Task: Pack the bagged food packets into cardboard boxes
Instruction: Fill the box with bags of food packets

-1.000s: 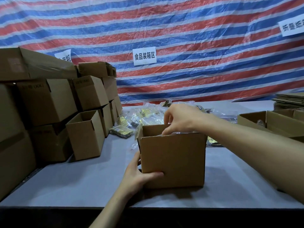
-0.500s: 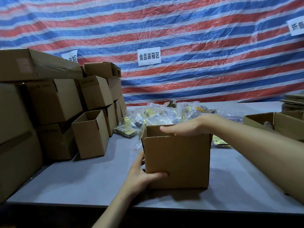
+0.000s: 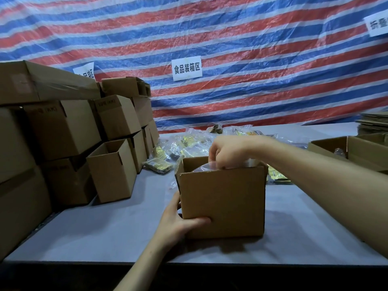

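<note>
Under the sign 食品装箱区 [image 3: 186, 68] at 12 o'clock, my left fingers [image 3: 175, 204] grip the open brown cardboard box [image 3: 222, 198] at the table [image 3: 105, 234] centre; my right fingers [image 3: 219, 159] pinch a clear bagged packet [image 3: 204, 166] at its top.

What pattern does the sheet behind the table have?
The sheet has red, blue and white stripes, seen best in the head view.
</note>
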Demonstrator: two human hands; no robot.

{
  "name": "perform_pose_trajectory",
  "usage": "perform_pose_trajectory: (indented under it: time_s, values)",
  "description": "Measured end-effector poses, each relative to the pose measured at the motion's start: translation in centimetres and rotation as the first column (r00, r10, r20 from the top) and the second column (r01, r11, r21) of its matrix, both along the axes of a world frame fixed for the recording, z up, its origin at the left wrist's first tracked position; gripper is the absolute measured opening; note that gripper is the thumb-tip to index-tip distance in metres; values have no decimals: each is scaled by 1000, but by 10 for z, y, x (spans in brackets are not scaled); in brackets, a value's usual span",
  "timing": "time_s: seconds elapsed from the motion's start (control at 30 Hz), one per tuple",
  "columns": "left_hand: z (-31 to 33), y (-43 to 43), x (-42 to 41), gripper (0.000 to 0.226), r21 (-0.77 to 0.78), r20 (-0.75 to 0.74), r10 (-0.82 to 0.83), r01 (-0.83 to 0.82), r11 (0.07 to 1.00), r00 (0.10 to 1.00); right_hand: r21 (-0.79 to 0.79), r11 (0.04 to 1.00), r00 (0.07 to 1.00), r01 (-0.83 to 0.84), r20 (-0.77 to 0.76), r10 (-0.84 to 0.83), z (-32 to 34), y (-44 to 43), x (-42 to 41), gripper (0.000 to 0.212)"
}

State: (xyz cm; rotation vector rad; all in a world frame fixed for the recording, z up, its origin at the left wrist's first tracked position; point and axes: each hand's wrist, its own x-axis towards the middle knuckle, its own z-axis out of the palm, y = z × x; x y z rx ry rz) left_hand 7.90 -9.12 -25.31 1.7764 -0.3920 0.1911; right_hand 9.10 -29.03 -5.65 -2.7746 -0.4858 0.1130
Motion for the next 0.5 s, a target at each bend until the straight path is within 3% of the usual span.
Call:
perform_pose_trajectory:
  time_s: [0.13,0.23,0.3,0.4,0.5]
  values:
    - [0,0,0,94,-9,-9,-6,6,1000,1000,-49,998,971,39,238,-26,-10,1,-5,20]
    - [0,0,0,99,-11,-13,-7,7,1000,1000,-121,990,938,72,346,-26,-14,2,-4,15]
    - [-1,1,0,99,-5,-11,-2,2,1000,1000,-116,993,976,39,216,-13,-10,2,-2,12]
    - [0,1,0,97,-5,-3,2,-3,1000,1000,-156,987,1000,26,-9,-28,-11,2,1,53]
    - [-1,1,0,90,0,6,-1,1,1000,1000,-67,998,977,18,-213,-32,-19,-2,1,72]
